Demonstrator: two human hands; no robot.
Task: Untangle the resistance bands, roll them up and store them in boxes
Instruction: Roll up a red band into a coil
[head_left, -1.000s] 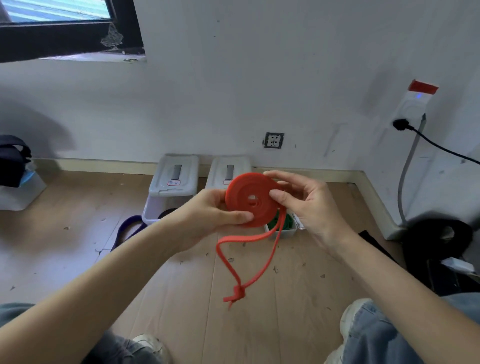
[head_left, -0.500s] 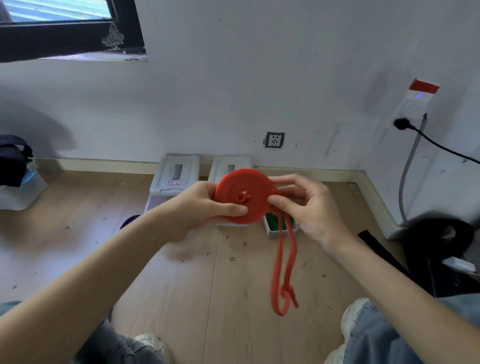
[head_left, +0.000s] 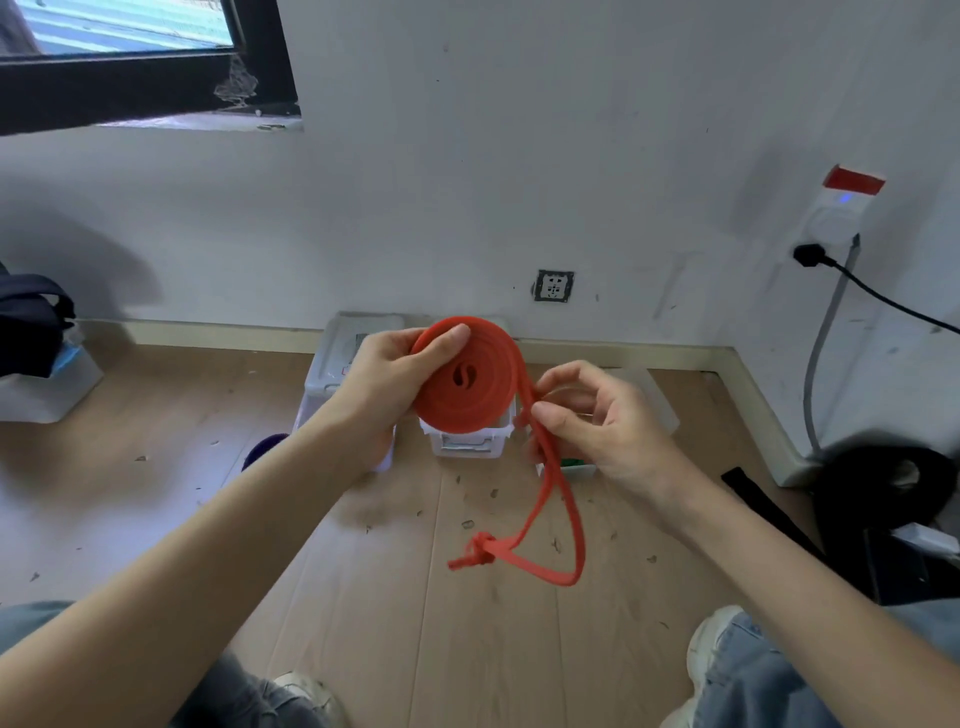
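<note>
A red resistance band (head_left: 470, 379) is wound into a flat coil held in mid air over the floor. My left hand (head_left: 395, 379) grips the coil from the left, thumb on its top rim. My right hand (head_left: 592, 415) pinches the loose double strand just right of the coil. The free tail (head_left: 550, 514) hangs down in a loop and ends in a knot (head_left: 480, 551). Behind the coil stand white storage boxes (head_left: 462, 444) against the wall. A green band (head_left: 571, 461) shows in a small box under my right hand.
A purple band (head_left: 265, 447) lies on the wooden floor left of the boxes. A lidded white box (head_left: 337, 358) sits behind my left hand. A black strap (head_left: 769, 509) and dark gear lie at the right. A cable hangs from the wall socket.
The coil has tipped and risen slightly. My right hand slid off the coil's edge to the loose strand, and the hanging tail swung right, its knot now lower left of the loop.
</note>
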